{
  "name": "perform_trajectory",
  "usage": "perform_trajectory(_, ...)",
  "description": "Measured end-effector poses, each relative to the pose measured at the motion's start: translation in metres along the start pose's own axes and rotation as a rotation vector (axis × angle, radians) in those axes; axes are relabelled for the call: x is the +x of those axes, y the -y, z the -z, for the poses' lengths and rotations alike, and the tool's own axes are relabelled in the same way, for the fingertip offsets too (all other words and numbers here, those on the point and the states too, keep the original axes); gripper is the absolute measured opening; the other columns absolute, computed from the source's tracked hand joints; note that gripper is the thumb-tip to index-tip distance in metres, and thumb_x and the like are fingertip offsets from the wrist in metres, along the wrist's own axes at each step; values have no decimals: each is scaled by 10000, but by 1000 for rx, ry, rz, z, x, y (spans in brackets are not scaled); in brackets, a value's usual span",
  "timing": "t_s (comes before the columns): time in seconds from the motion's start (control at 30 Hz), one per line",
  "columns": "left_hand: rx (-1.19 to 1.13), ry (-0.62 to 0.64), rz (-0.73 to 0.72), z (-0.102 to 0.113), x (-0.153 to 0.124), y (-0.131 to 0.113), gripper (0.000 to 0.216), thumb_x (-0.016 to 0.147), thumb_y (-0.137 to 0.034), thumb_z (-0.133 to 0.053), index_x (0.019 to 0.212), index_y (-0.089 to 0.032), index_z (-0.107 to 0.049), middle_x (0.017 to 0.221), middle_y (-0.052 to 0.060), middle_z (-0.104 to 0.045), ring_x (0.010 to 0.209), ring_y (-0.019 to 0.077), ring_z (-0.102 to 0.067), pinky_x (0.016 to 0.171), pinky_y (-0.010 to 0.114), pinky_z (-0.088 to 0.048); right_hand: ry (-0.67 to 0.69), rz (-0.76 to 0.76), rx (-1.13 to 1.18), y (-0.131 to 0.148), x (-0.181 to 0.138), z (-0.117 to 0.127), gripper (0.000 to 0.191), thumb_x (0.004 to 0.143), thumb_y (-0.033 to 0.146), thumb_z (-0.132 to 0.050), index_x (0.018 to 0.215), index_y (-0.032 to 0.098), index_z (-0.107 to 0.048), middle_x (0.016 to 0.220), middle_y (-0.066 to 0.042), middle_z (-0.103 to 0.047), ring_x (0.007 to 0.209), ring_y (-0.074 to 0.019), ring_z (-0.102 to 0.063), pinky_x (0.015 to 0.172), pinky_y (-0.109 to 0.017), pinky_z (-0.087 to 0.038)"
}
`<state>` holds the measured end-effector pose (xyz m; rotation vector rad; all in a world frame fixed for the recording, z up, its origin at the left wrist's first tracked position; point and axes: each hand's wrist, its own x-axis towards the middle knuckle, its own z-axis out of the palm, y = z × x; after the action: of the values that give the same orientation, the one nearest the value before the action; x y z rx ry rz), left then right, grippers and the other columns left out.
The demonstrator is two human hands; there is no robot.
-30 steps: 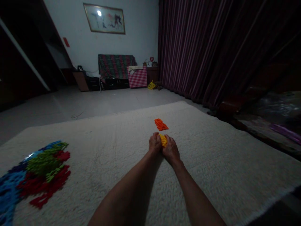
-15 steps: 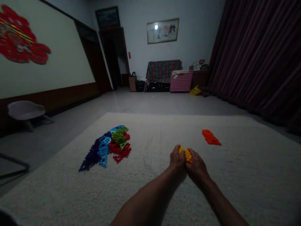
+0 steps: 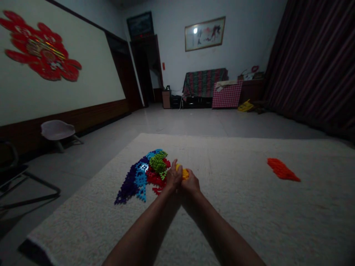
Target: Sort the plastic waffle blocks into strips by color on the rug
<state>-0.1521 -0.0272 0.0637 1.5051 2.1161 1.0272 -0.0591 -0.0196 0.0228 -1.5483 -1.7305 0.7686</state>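
Both my hands are together over the mat, close to the right side of a colourful pile. Between them is a stack of yellow plastic interlocking pieces point(image 3: 185, 173), partly hidden by my fingers. My left hand point(image 3: 173, 179) grips its left side, with one finger pointing up. On the other side my right hand point(image 3: 192, 183) closes around the stack. In the pile lie dark purple pieces point(image 3: 129, 184), light blue pieces point(image 3: 141, 179), green pieces point(image 3: 157, 163) and red pieces point(image 3: 154, 178). Orange pieces point(image 3: 283, 169) lie in a flat group off to the right.
A pale mat point(image 3: 235, 207) covers the floor beneath the pieces. Beyond its left edge are a light plastic chair point(image 3: 58, 130) and a dark metal-framed seat point(image 3: 33, 201). Against the far wall stand a cloth-covered piece of furniture point(image 3: 205, 83) and a checked cloth point(image 3: 226, 96).
My hands have moved left with the yellow pieces, from the middle of the mat to beside the colourful pile. The view has turned left. The orange pieces lie where they were.
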Motion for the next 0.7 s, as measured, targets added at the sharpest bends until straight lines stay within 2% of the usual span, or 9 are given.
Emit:
perform_trajectory(0.13,145,-101,-57,54,41,15,561,955,-329,-442,1481,-134,-410,1287,159,-668,1131,263,-663,974,338,-485,-3,47,171,50,27,-42,514,750,300,-650,1247,201,-565,1068,-101,-719,937,-234,-684,812,-325,-530)
perform_trajectory(0.2,221,-135,-53,75,63,18,561,957,-330,-440,1480,-128,-411,1251,163,-687,1125,270,-667,968,341,-486,-1,75,229,74,41,-56,569,724,281,-659,1272,188,-536,1118,-115,-700,985,-241,-672,854,-341,-528)
perform_trajectory(0.3,322,-139,11,97,91,24,548,957,-335,-443,1470,-143,-434,1160,147,-731,1097,270,-682,944,336,-498,49,112,276,101,52,-67,712,668,265,-683,1342,172,-473,1219,-130,-650,1090,-251,-640,929,-355,-510)
perform_trajectory(0.37,365,-137,18,105,104,29,528,955,-319,-439,1453,-145,-461,1142,131,-740,1095,258,-683,942,321,-501,106,163,284,109,54,-71,798,639,263,-704,1387,177,-439,1291,-131,-612,1165,-260,-607,978,-377,-493)
perform_trajectory(0.43,409,-130,-7,107,109,35,492,954,-309,-430,1408,-143,-517,1138,123,-743,1102,250,-679,953,315,-499,145,230,287,109,52,-71,813,624,260,-718,1390,200,-455,1329,-116,-595,1216,-269,-578,1022,-411,-472)
perform_trajectory(0.53,488,-138,-34,104,108,40,456,953,-302,-416,1342,-132,-581,1209,148,-706,1162,264,-645,1005,344,-476,139,337,319,95,49,-65,660,648,238,-693,1295,229,-561,1268,-70,-644,1186,-252,-598,1037,-422,-469)
perform_trajectory(0.63,516,-194,-73,94,101,34,440,939,-277,-429,1319,-132,-595,1298,160,-648,1225,266,-598,1052,358,-448,114,405,347,71,48,-48,456,714,198,-615,1169,214,-642,1146,-45,-704,1062,-207,-657,991,-377,-505)
perform_trajectory(0.7,492,-211,-162,79,94,26,413,931,-257,-441,1289,-141,-612,1299,145,-642,1224,251,-590,1071,351,-435,99,411,334,48,49,-30,374,752,183,-570,1112,199,-670,1093,-46,-725,998,-189,-678,945,-354,-528)
